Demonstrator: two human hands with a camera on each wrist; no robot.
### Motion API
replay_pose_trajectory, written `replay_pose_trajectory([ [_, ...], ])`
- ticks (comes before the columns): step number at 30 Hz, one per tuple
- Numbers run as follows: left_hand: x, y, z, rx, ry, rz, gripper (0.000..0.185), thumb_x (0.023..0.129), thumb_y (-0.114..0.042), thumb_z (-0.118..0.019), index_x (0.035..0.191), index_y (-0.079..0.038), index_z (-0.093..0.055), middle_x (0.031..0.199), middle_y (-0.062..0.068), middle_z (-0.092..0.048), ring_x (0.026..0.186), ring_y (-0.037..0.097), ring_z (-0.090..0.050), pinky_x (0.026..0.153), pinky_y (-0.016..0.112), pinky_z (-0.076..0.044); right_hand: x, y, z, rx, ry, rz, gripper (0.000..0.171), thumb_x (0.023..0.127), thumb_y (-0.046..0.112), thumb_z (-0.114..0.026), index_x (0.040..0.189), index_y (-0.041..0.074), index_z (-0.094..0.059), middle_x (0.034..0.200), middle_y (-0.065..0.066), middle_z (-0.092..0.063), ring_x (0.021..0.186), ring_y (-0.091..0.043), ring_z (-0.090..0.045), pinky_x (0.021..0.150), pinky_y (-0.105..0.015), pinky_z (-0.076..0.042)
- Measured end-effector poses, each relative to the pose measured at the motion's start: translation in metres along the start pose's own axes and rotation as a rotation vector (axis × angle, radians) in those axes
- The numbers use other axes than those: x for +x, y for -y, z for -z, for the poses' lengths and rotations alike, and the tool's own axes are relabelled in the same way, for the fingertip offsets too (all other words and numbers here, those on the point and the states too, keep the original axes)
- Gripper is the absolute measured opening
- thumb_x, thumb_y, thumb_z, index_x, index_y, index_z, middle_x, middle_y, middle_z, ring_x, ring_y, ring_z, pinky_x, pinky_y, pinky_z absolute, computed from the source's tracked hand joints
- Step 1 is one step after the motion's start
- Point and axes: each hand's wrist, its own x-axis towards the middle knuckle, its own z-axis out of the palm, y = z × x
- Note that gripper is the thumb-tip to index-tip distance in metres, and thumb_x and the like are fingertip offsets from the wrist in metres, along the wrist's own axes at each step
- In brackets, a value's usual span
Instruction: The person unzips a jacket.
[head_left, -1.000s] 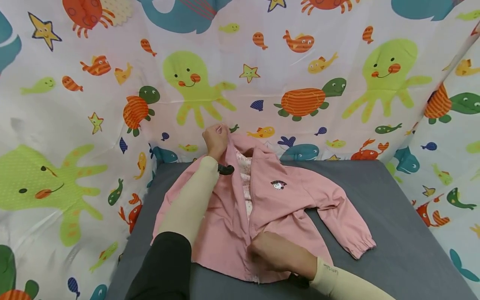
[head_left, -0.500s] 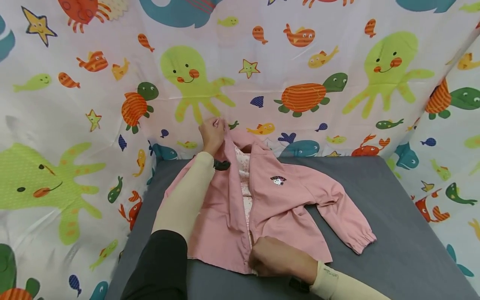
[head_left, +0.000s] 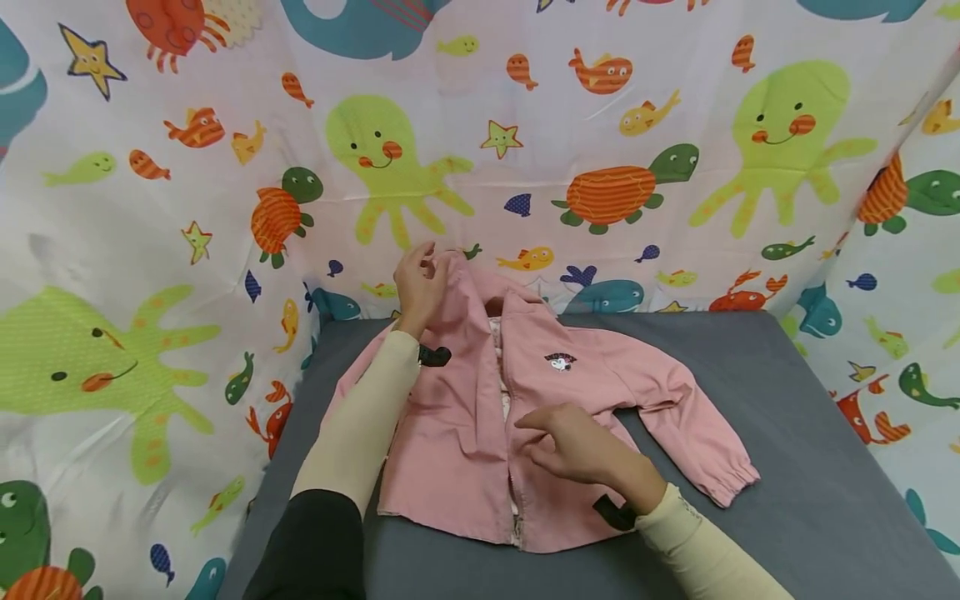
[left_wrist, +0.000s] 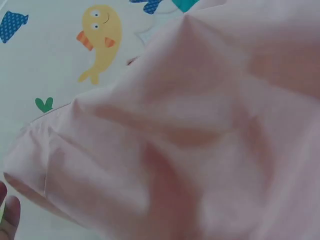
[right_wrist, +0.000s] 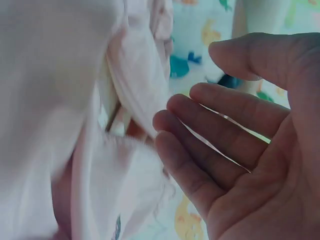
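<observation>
**Pink jacket spread flat, both hands on it**

So there's a small pink cotton hooded jacket (head_left: pixel 525 408) lying front-up on a dark grey padded table top (head_left: pixel 810 433), roughly dead centre, hood end at 12 o'clock right against the sea-creature printed curtain (head_left: pixel 600 125). One sleeve with an elastic cuff sticks out toward 4 o'clock.

The left hand (head_left: pixel 420 283) is up at the hood, about 11 o'clock of the jacket, fingers loosely spread and touching the fabric (not really clamped on anything that I can see). The right hand (head_left: pixel 581 450) hovers flat over the lower front panel around 5 o'clock, fingers straight and relaxed, holding nothing; the wrist view shows the palm (right_wrist: pixel 250 165) open beside the pink cloth.

There's a little cartoon dog badge (head_left: pixel 559 361) on the chest.
</observation>
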Motion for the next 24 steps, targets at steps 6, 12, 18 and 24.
replay_pose_trajectory([
  [6,-0.017,0.001,0.010,-0.035,0.045,-0.078,0.046,0.101,-0.014,-0.077,0.143,0.003,-0.069,0.131,0.026,-0.072,0.110,0.045,-0.073,0.099,0.057,-0.061,0.004,-0.016,0.019,0.030,-0.080,-0.079,0.043,0.094,0.007,-0.072,0.137,0.006,-0.076,0.104,-0.003,-0.081,0.085,-0.014,-0.074,0.080,-0.037,-0.062],
  [12,-0.047,0.004,0.020,-0.057,0.122,-0.095,0.055,0.099,-0.015,-0.081,0.148,0.006,-0.064,0.141,0.027,-0.070,0.118,0.049,-0.072,0.103,0.063,-0.058,0.005,-0.027,0.021,0.041,-0.101,-0.134,0.048,0.097,0.014,-0.078,0.142,-0.001,-0.070,0.136,-0.015,-0.076,0.127,-0.032,-0.073,0.105,-0.056,-0.060],
  [18,-0.075,0.004,0.028,-0.041,0.161,-0.091,0.057,0.097,-0.012,-0.082,0.148,0.006,-0.063,0.143,0.028,-0.069,0.124,0.053,-0.069,0.105,0.067,-0.055,0.004,-0.039,0.018,0.041,-0.121,-0.186,0.062,0.098,0.022,-0.081,0.151,-0.002,-0.062,0.148,-0.018,-0.069,0.137,-0.038,-0.067,0.111,-0.059,-0.055],
  [24,-0.103,-0.001,0.036,-0.006,0.173,-0.111,0.062,0.095,-0.018,-0.086,0.149,0.004,-0.064,0.143,0.026,-0.070,0.130,0.045,-0.069,0.106,0.062,-0.056,0.006,-0.044,0.018,0.036,-0.121,-0.215,0.071,0.098,0.031,-0.081,0.157,0.000,-0.057,0.153,-0.020,-0.065,0.141,-0.040,-0.063,0.114,-0.061,-0.052],
])
